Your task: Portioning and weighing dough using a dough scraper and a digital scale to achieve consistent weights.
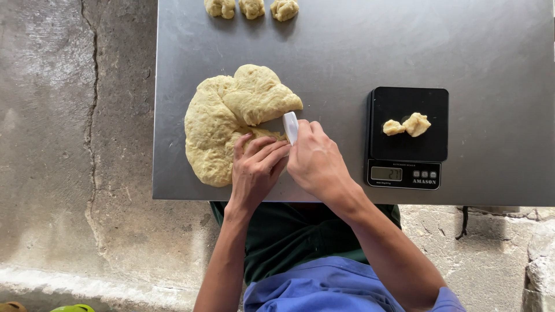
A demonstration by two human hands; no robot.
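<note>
I take the black scale [409, 124] as my landmark: the big dough mass [228, 118] lies well to its left on the steel table [347, 52], its long axis running toward and away from me. My left hand [254, 170] presses flat on the dough's near edge, fingers together, I judge to pin it. My right hand [315, 162] is clamped on a white scraper [290, 126], blade upright and edge-on into the dough, likely to part a piece. Two small lumps [407, 125] sit on the scale; three dough balls [252, 8] lie far up-left of it
</note>
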